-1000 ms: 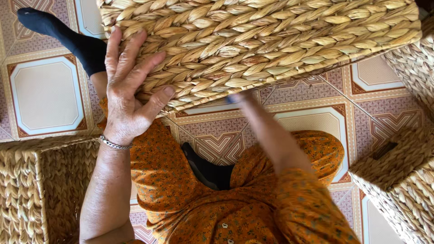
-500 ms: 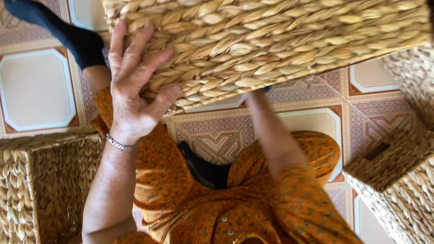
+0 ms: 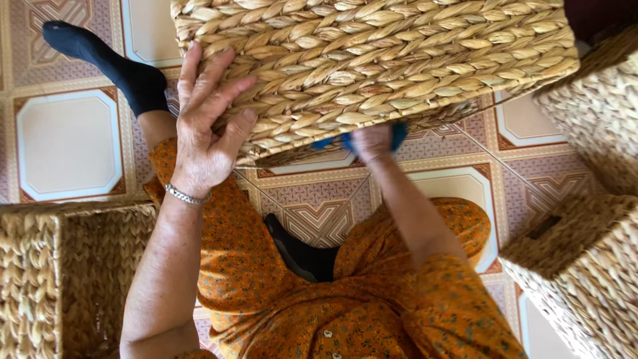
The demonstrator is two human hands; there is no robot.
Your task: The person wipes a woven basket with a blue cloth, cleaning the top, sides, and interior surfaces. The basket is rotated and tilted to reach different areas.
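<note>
A large woven straw basket (image 3: 399, 60) is held up over my lap, its side facing me. My left hand (image 3: 206, 133), a silver bracelet on the wrist, lies with fingers spread against the basket's left side and steadies it. My right hand (image 3: 372, 141) reaches up to the basket's lower edge, and its fingers are mostly hidden beneath that edge. It is closed around a small blue thing (image 3: 399, 133) that sticks out on both sides of it. What the blue thing is cannot be made out.
I sit on a patterned tile floor (image 3: 66, 146) in orange clothes and black socks (image 3: 119, 66). Another woven basket (image 3: 60, 279) stands at the lower left. Two more woven baskets (image 3: 585, 266) are at the right.
The basket has shifted a little to the right. My right hand has slid down along its lower edge, so more of the hand and the blue thing now show. The left hand stays on the side.
</note>
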